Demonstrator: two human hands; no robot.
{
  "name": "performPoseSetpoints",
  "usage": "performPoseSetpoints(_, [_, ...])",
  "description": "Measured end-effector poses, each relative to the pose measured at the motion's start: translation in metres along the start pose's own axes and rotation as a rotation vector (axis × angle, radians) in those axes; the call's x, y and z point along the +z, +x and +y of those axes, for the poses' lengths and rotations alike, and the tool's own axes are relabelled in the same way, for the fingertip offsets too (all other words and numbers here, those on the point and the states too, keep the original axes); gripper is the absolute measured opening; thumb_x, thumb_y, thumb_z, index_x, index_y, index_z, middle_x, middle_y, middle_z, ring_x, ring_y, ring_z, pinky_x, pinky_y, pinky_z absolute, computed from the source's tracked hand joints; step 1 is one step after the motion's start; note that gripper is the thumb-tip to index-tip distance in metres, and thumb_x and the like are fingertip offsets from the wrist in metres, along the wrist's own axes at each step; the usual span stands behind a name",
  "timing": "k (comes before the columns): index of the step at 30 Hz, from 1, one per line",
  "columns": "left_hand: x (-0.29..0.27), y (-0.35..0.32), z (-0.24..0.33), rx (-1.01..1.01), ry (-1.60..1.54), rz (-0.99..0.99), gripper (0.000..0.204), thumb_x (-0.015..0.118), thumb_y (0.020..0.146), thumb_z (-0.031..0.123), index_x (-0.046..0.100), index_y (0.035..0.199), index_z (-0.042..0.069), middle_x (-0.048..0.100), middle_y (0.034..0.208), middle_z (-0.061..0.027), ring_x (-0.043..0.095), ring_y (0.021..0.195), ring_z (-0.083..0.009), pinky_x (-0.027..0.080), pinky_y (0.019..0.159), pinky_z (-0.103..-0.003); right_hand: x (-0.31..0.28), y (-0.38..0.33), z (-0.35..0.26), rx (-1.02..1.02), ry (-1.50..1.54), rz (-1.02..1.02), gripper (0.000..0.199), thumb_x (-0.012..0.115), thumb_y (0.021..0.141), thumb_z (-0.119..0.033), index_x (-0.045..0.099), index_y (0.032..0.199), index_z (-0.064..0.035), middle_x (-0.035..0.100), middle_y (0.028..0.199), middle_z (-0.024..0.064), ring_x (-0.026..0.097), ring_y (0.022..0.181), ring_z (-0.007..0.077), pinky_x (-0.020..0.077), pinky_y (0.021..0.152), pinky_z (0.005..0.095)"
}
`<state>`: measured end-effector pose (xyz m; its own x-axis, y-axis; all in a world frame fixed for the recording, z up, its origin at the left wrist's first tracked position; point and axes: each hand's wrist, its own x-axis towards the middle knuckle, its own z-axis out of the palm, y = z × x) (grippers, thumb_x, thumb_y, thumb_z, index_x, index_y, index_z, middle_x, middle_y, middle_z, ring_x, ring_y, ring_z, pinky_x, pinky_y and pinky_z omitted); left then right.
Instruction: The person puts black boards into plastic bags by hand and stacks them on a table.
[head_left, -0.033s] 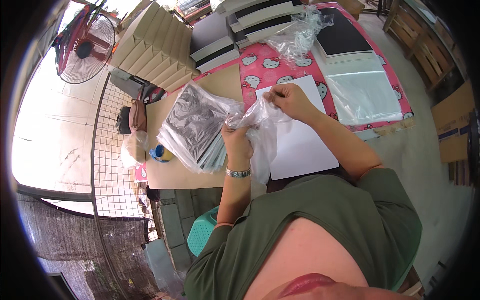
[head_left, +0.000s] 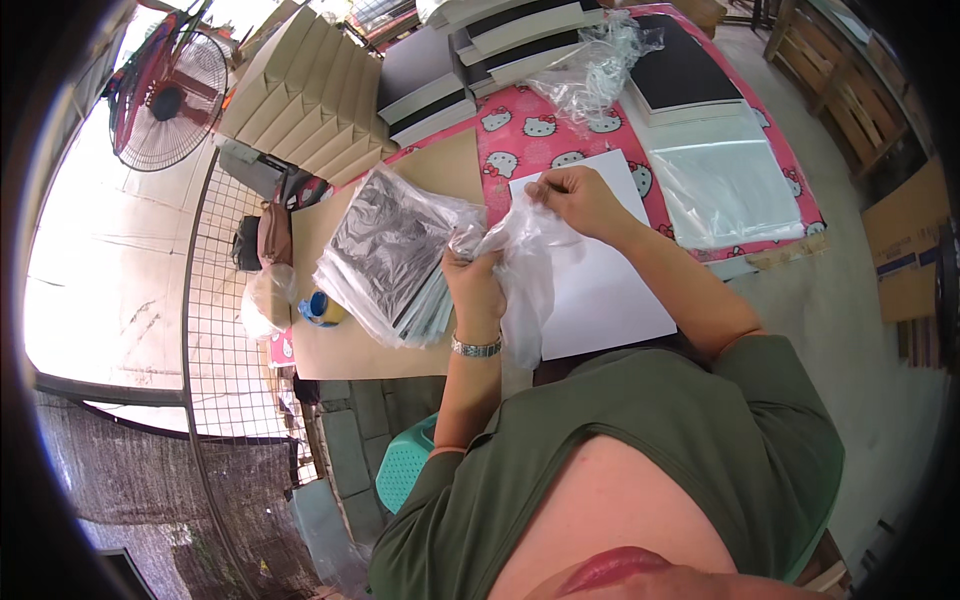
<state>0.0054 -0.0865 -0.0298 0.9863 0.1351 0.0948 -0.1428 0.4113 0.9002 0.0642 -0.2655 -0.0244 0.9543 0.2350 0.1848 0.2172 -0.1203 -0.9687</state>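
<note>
A thin clear plastic bag (head_left: 527, 268) hangs crumpled between my two hands. My left hand (head_left: 474, 285), with a metal watch at the wrist, grips its gathered left side. Higher and to the right, my right hand (head_left: 572, 198) pinches its upper edge between thumb and fingers. Behind the bag lies a white sheet or stack of paper (head_left: 605, 310), partly covered by my right forearm. Left of my left hand, a fanned pile of plastic-wrapped items with a dark top (head_left: 375, 235) rests on brown paper (head_left: 385, 362).
A blue and yellow tape roll (head_left: 320, 308) sits on the brown paper's left part. Clear plastic bags (head_left: 728, 195) lie flat at right, below a black-covered stack (head_left: 685, 65). Crumpled plastic (head_left: 590, 80), brown-wrapped bundles (head_left: 310, 85) and a fan (head_left: 165, 105) are farther back. A teal stool (head_left: 405, 465) stands below.
</note>
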Motion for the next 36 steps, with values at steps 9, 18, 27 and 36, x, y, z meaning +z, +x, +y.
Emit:
performPoseSetpoints(9, [-0.028,-0.009,0.013,-0.387,-0.138,-0.097,0.042,0.053,0.088,0.031,0.050,0.113,-0.002,0.060,0.100,-0.0122,0.060,0.091,-0.0216,0.050,0.080,-0.036,0.005,-0.042,-0.023,0.241,0.259,-0.730,0.015,0.059,0.086,-0.021,0.064,0.085,-0.0062,0.061,0.070,-0.0005,0.046,0.054,0.0039,0.0400,0.050,0.0225])
performPoseSetpoints(18, [-0.088,-0.062,0.015,-0.393,0.318,-0.316,0.033,0.055,0.084,0.021,0.053,0.111,0.001,0.060,0.106,-0.0087,0.058,0.095,-0.0182,0.046,0.084,-0.035,-0.063,-0.051,0.001,0.314,1.000,-0.291,0.017,0.057,0.087,-0.021,0.055,0.081,-0.0062,0.055,0.066,-0.0019,0.050,0.055,0.0083,0.0420,0.055,0.0269])
performPoseSetpoints(27, [-0.065,-0.050,0.017,-0.472,0.508,-0.563,0.034,0.056,0.084,0.014,0.049,0.116,0.004,0.061,0.104,-0.0091,0.060,0.088,-0.0189,0.049,0.074,-0.031,-0.081,-0.045,0.011,0.058,1.172,-0.146,0.015,0.054,0.085,-0.007,0.058,0.100,-0.0069,0.062,0.089,0.0026,0.059,0.077,0.0124,0.0467,0.073,0.0274])
performPoseSetpoints(36, [-0.067,0.026,0.008,-0.450,-0.336,-0.200,0.019,0.050,0.087,0.012,0.055,0.101,0.001,0.063,0.095,-0.0093,0.060,0.086,-0.0181,0.049,0.067,-0.030,-0.100,-0.031,0.029,0.233,0.008,-0.703,0.021,0.053,0.088,-0.018,0.064,0.086,0.0002,0.062,0.072,0.0033,0.059,0.071,0.0111,0.0466,0.068,0.0249])
